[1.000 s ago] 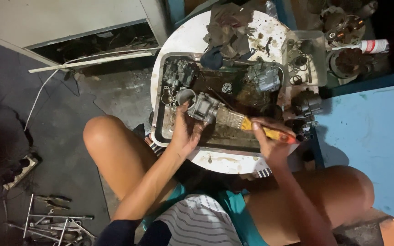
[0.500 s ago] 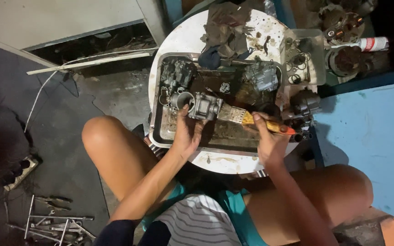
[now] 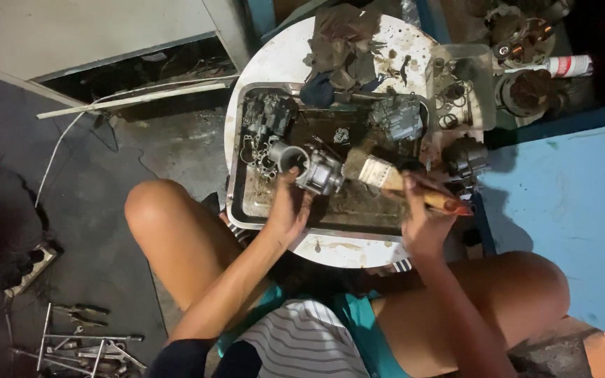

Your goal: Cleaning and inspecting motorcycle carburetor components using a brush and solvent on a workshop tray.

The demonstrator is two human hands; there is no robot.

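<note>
Firstly, left grip: the left hand (image 3: 290,210) is closed round the near side of a grey cast-metal carburettor body (image 3: 316,170), holding it just above the tray.
Right grip: the right hand (image 3: 420,218) is closed on the orange-and-red handle of a flat paintbrush with pale bristles (image 3: 385,176); the bristle end touches the right side of the carburettor body.
Place of the held part: over the middle of a shallow rectangular steel tray (image 3: 238,210), which lies on a round white tabletop (image 3: 274,66) between the person's bare knees.
Look of the held part: dull grey, with a round open bore facing left and grime in its recesses.
In the tray: dark oily sludge on the floor; a second dark carburettor (image 3: 266,115) in the far left corner; another grey metal assembly (image 3: 397,117) in the far right corner; small rings and gaskets just left of the held part.
In the way: the brush and right hand cover the tray's right middle; the left hand hides the underside of the held part.
Far side of the table: a crumpled brown rag (image 3: 344,42) at the tray's far edge.
Right of the tray: a black round part (image 3: 465,157) on the table edge; farther right, a white spray can with a red band (image 3: 558,66) lying flat.
Floor, near left: loose steel wrenches and pliers (image 3: 71,336), well apart from the hands.
</note>
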